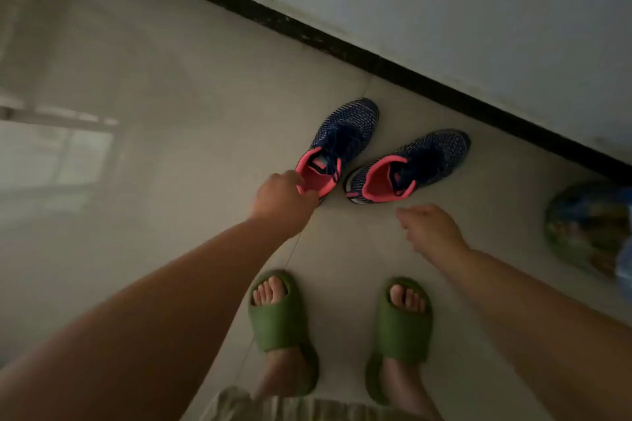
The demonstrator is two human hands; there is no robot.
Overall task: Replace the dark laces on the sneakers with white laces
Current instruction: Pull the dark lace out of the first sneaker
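Two dark blue knit sneakers with pink lining and dark laces stand side by side on the pale tiled floor, toes toward the wall. My left hand [282, 203] grips the heel rim of the left sneaker [342, 143]. My right hand [429, 229] hovers just short of the heel of the right sneaker [413, 164], fingers loosely bent and holding nothing. No white laces are in view.
A white wall with a black skirting board [393, 67] runs diagonally behind the sneakers. A round blue-green object [588, 225] lies on the floor at the right. My feet in green slides [278, 321] stand just below the hands.
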